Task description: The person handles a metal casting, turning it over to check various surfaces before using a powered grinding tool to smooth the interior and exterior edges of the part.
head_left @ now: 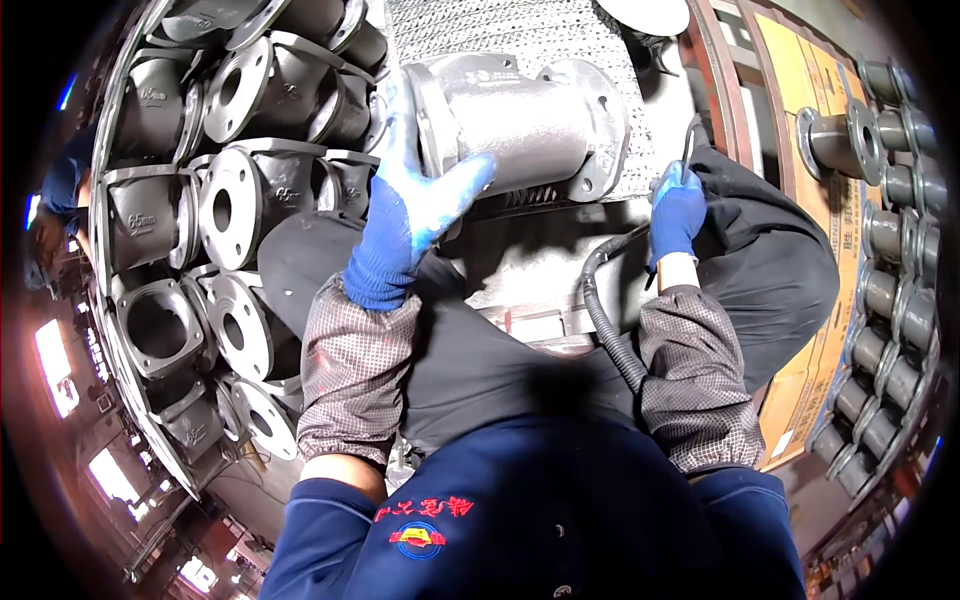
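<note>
A grey flanged metal casting (510, 130), like a valve body, lies on its side on a rough patterned work surface in front of me. My left hand (410, 190), in a blue glove, grips its left flange, with fingers along the outer face and the thumb reaching over toward the body. To the right, apart from the casting, my gloved right hand (678, 212) is closed around a slim metal hand tool (689, 143). Most of that tool is hidden by the glove, so its exact kind does not show. A dark ribbed hose (600, 310) curves beside my right wrist.
Similar grey flanged castings (240, 200) are stacked along the left. Yellow cardboard (800, 400) lies at the right, with one flanged pipe piece (838, 140) on it and rows of others (895, 290) beyond. A white round object (648, 14) sits at the far edge.
</note>
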The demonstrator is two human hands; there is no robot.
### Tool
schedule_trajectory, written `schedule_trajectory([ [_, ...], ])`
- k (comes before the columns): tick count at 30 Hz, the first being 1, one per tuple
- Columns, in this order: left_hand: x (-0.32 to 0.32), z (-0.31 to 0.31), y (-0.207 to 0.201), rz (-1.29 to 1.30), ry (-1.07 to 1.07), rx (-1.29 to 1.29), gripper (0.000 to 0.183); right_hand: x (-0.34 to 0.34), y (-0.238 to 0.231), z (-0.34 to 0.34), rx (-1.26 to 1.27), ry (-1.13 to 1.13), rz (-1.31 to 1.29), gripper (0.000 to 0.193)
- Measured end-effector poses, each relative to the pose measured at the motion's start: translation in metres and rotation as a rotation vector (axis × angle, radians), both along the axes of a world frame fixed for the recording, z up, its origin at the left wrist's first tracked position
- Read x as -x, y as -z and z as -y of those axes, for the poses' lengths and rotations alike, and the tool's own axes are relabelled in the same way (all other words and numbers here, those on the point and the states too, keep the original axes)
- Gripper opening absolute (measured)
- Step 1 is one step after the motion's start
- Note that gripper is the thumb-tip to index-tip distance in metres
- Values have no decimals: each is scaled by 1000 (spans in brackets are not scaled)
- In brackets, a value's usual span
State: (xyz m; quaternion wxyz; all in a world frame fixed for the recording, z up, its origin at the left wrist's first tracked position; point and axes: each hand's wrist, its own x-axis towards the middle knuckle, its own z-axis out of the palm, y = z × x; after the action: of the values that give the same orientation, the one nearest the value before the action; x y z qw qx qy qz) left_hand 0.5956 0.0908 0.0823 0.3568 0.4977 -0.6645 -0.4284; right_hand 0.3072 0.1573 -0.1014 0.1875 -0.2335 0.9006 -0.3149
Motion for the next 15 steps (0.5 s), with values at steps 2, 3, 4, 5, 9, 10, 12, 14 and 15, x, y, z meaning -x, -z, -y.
schedule_trajectory([
  [2,-14,-2,7,66,16,67,102,-17,-23,7,-70,-82,-222,36],
  [3,-12,-3,5,93,13,43,101,-11,-25,9,175,-22,2,38],
  [4,-9,-6,2,93,9,3,100,-11,-25,11,419,34,236,40],
  [5,-14,-11,-4,108,-17,-37,99,-38,-74,22,447,79,493,37],
  [9,-20,-24,5,-29,-115,-175,91,-63,-94,30,466,-263,610,35],
  [10,-21,-27,9,-132,-175,-307,90,-66,-89,29,447,-359,545,34],
  [12,-37,-24,20,410,156,621,57,-68,-75,22,505,-469,634,35],
  [14,-39,-32,24,335,58,285,52,-75,-64,17,559,-449,931,35],
  [15,-40,-35,25,296,-9,132,53,-80,-69,14,554,-401,1013,30],
])
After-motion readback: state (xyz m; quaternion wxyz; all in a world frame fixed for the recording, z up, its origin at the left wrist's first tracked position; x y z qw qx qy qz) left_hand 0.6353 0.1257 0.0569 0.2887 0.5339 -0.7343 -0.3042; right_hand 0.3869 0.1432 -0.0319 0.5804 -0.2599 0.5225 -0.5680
